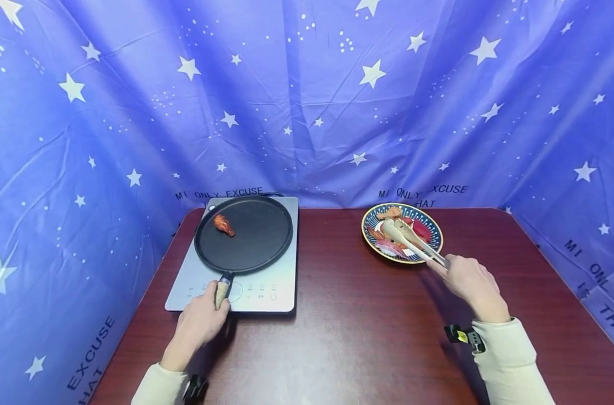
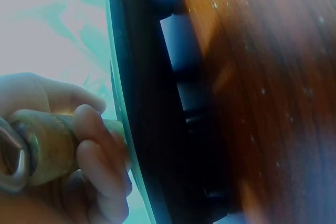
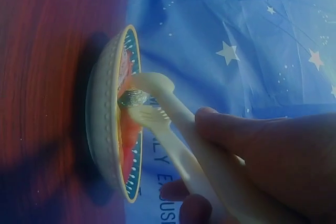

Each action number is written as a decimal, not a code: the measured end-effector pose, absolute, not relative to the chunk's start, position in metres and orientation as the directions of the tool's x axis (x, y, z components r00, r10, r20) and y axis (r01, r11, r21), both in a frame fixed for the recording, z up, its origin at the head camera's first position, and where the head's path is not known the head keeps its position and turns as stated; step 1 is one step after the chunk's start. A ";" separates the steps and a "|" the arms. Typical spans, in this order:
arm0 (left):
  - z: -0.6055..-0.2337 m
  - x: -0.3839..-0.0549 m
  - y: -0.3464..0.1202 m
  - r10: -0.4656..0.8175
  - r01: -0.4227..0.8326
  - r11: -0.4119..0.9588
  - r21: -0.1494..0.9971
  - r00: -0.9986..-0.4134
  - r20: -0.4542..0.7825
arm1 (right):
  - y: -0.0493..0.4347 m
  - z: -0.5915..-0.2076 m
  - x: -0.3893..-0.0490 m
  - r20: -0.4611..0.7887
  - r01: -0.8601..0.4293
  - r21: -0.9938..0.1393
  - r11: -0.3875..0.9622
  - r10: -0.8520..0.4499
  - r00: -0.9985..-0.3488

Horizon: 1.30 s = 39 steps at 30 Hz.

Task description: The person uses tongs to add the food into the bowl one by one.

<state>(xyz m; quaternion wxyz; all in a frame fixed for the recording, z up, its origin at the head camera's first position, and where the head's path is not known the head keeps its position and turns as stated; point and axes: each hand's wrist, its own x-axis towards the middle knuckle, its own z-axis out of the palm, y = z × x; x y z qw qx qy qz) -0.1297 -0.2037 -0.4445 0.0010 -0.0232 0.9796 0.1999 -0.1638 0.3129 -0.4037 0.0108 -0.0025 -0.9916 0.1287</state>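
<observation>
My left hand (image 1: 200, 322) grips the pale handle (image 1: 222, 293) of a round black flat pan (image 1: 253, 239); in the left wrist view its fingers (image 2: 102, 166) curl round it. One reddish-brown drumstick (image 1: 224, 225) lies in the pan's left part. On the right, my right hand (image 1: 473, 286) holds pale-tipped tongs (image 1: 407, 236) over a patterned blue plate (image 1: 365, 235) of food. Seen from the right wrist, the tong tips straddle a speckled piece of food (image 3: 132, 97) among red pieces. I cannot tell whether they squeeze it. Another brown meat piece (image 1: 389, 213) sits at the plate's back.
Beneath the pan is a silver induction cooktop (image 1: 281, 301) with touch markings at its front. Both stand on a dark red wooden table (image 1: 332, 315). A blue curtain (image 1: 307, 101) with white stars hangs close behind the table and at both sides.
</observation>
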 end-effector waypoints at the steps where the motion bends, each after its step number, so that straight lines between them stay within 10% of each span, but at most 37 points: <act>1: -0.445 -0.130 -0.204 -0.045 -0.046 0.918 0.393 -0.999 -0.011 | 0.313 -0.404 -0.164 0.016 0.001 -0.250 0.968 0.005 -1.000; 39: -0.442 -0.129 -0.205 -0.038 -0.042 0.916 0.398 -0.999 -0.019 | 0.334 -0.402 -0.173 0.010 -0.028 -0.281 0.959 -0.026 -1.000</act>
